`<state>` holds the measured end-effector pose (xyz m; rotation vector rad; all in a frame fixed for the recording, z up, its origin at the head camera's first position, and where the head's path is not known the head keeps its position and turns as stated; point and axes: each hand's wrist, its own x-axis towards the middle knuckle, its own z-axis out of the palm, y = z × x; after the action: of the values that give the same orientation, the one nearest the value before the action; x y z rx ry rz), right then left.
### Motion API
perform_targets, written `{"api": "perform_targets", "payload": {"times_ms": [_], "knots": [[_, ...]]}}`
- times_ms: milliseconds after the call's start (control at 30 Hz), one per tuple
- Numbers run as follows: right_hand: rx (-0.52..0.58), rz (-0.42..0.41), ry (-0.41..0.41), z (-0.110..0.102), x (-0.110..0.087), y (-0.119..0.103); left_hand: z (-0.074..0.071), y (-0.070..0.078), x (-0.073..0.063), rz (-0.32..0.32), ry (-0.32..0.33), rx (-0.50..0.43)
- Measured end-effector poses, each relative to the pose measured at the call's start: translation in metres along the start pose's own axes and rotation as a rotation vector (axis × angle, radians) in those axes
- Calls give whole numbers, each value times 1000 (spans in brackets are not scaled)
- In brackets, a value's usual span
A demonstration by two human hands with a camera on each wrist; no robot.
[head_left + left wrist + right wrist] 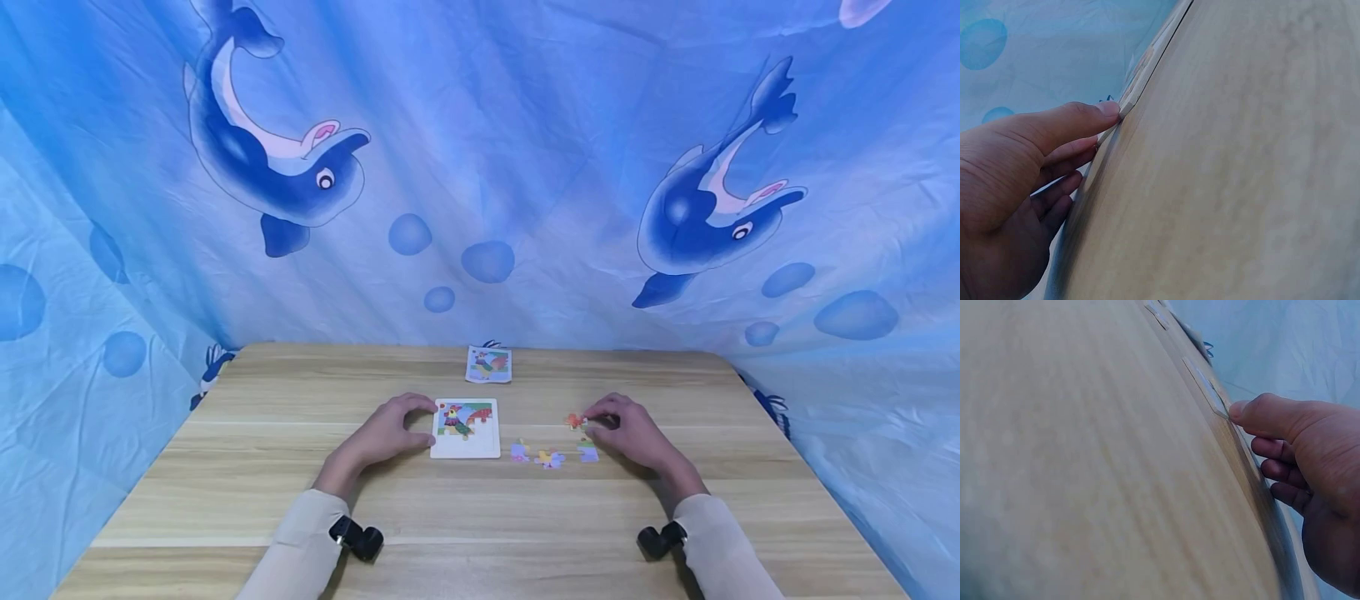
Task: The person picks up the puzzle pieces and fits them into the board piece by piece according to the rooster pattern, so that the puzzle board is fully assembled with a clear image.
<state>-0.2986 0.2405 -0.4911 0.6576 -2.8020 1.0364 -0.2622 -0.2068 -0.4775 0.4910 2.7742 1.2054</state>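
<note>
In the head view a square white-framed jigsaw tray [465, 450] lies on the table, its upper part filled with a rooster picture and its lower part bare white. My left hand [390, 429] holds the tray's left edge, fingers at the upper corner and thumb lower down. In the left wrist view the thumb [1088, 119] rests against the tray's edge. To the right, an orange-red puzzle piece [575, 422] is between the fingertips of my right hand [630, 429]. Loose pieces lie nearby: a purple one [519, 452], a yellow-and-purple one [551, 459] and a green-and-purple one [588, 452].
A small picture card [489, 365] with the same rooster lies at the table's back edge. Behind the wooden table [480, 525] hangs a blue cloth [525, 167] printed with dolphins. Each sleeve carries a small black camera [360, 537].
</note>
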Motion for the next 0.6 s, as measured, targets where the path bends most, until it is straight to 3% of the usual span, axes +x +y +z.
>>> {"api": "perform_targets", "payload": {"times_ms": [600], "knots": [[68, -29, 12, 15, 11, -25, 2, 0, 0, 3, 6, -12]]}}
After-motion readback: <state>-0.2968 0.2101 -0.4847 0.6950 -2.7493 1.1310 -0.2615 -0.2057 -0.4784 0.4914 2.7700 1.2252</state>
